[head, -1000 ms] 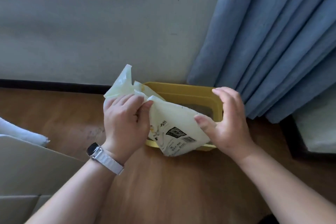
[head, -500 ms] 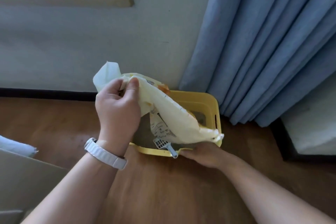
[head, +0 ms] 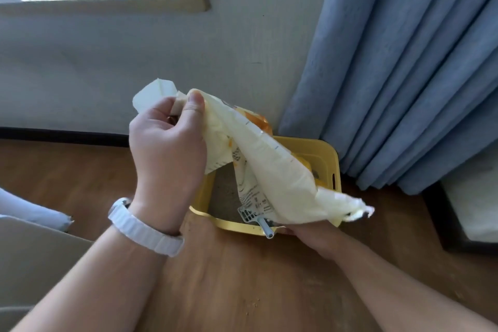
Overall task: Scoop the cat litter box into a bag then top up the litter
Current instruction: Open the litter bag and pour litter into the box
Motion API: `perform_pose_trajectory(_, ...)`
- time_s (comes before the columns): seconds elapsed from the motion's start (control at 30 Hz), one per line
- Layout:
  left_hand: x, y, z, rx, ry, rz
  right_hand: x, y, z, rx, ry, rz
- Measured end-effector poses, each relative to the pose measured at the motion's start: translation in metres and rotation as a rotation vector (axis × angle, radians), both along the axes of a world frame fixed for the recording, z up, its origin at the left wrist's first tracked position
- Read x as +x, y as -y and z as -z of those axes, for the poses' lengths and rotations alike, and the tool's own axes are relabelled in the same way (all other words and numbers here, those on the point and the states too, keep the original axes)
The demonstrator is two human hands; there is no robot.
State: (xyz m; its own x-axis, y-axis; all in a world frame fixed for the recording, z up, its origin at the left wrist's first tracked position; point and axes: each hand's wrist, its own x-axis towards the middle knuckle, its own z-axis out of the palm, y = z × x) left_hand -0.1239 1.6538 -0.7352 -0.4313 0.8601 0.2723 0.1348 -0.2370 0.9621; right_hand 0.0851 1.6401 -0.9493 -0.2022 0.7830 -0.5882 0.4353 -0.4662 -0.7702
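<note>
A cream litter bag (head: 272, 170) hangs tilted over the yellow litter box (head: 335, 167) on the wooden floor. My left hand (head: 167, 148) pinches the bag's upper end, raised high. My right hand (head: 310, 232) is under the bag's lower end at the box's near rim, mostly hidden by the bag; its grip is not visible. Grey litter (head: 223, 197) shows inside the box. A grey scoop (head: 252, 214) lies in the box with its handle sticking over the near rim.
A blue curtain (head: 404, 75) hangs right of the box. A white wall with a dark baseboard (head: 54, 133) stands behind. Pale furniture (head: 32, 256) is at the lower left, and a dark-framed object (head: 463, 213) at the right.
My left hand has lifted the bag's upper end higher. My right hand went from on top of the bag to underneath its lower end, and the bag now slopes down over the box.
</note>
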Motion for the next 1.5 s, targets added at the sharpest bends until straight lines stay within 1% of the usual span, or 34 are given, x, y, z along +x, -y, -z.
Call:
perform_pose_trajectory(0.03, -0.004, -0.004, 0.001, -0.018, -0.051, -0.017, -0.001, -0.001, -0.009, 0.076, -0.09, 0.023)
perform_pose_trajectory(0.07, -0.009, -0.007, 0.003, -0.039, -0.096, -0.041, 0.0, 0.0, -0.018, 0.129, -0.132, -0.015)
perform_pose_trajectory(0.17, -0.03, -0.01, 0.016, -0.066, -0.178, -0.116, 0.003, 0.004, -0.04, 0.174, -0.186, -0.063)
perform_pose_trajectory(0.27, -0.041, -0.006, 0.033, -0.038, -0.257, -0.152, 0.01, 0.004, -0.041, 0.222, -0.119, -0.049)
perform_pose_trajectory(0.37, -0.039, -0.002, 0.05, -0.036, -0.364, -0.175, 0.022, 0.0, -0.041, 0.243, -0.06, 0.055)
perform_pose_trajectory(0.43, -0.035, -0.003, 0.062, -0.067, -0.425, -0.197, 0.034, -0.002, -0.046, 0.253, -0.045, 0.133)
perform_pose_trajectory(0.57, -0.029, -0.013, 0.092, -0.188, -0.51, -0.206, 0.059, -0.002, -0.054, 0.271, -0.031, 0.204)
perform_pose_trajectory(0.63, -0.025, -0.023, 0.105, -0.263, -0.478, -0.2, 0.07, -0.003, -0.059, 0.288, -0.011, 0.263)
perform_pose_trajectory(0.77, -0.01, -0.043, 0.124, -0.435, -0.288, -0.109, 0.087, -0.004, -0.069, 0.354, 0.033, 0.411)
perform_pose_trajectory(0.87, 0.001, -0.052, 0.128, -0.473, -0.159, -0.023, 0.095, -0.003, -0.075, 0.402, 0.056, 0.466)
perform_pose_trajectory(1.1, 0.003, -0.048, 0.132, -0.466, -0.12, 0.126, 0.104, -0.007, -0.082, 0.411, 0.023, 0.539)
perform_pose_trajectory(1.27, -0.003, -0.043, 0.127, -0.447, -0.106, 0.192, 0.105, -0.018, -0.087, 0.427, 0.028, 0.551)
perform_pose_trajectory(1.5, -0.001, -0.045, 0.128, -0.41, -0.112, 0.223, 0.112, -0.03, -0.101, 0.588, 0.053, 0.578)
